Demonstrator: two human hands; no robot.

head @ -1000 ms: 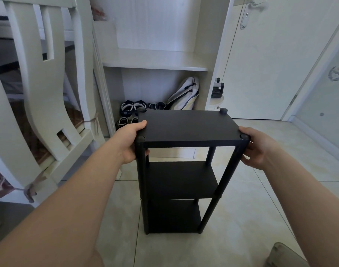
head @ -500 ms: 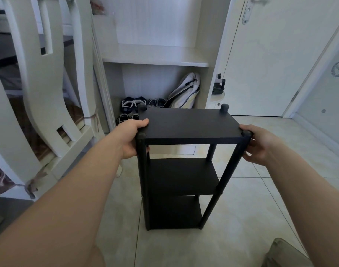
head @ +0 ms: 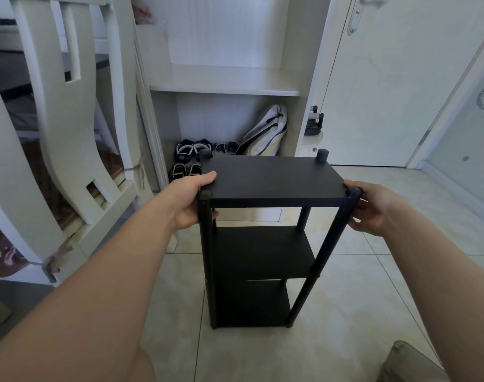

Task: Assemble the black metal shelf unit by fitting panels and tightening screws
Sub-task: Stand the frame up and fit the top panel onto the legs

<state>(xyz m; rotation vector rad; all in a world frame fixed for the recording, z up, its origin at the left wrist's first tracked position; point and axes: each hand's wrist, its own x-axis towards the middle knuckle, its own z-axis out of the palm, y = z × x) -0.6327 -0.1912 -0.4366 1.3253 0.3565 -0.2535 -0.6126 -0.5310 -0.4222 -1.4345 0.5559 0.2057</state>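
Note:
The black shelf unit (head: pixel 271 177) stands upright on the tiled floor in front of me, with three flat panels joined by round posts. My left hand (head: pixel 190 202) grips the left edge of the top panel, thumb on top and fingers curled underneath near the front left post. My right hand (head: pixel 373 209) holds the front right corner, thumb at the post cap and fingers wrapped behind the post. Black caps stick up at the two far corners.
A white chair (head: pixel 78 128) stands close on the left. Behind the shelf is a white cabinet (head: pixel 224 84) with shoes (head: pixel 192 150) and a bag (head: pixel 265 130) in its lower opening. A white door (head: pixel 395 78) is at the right. My knee (head: pixel 409 365) shows bottom right.
The shelf unit has shifted slightly away from me and to the right, with both hands keeping their hold on the top panel. The view has tilted up a little.

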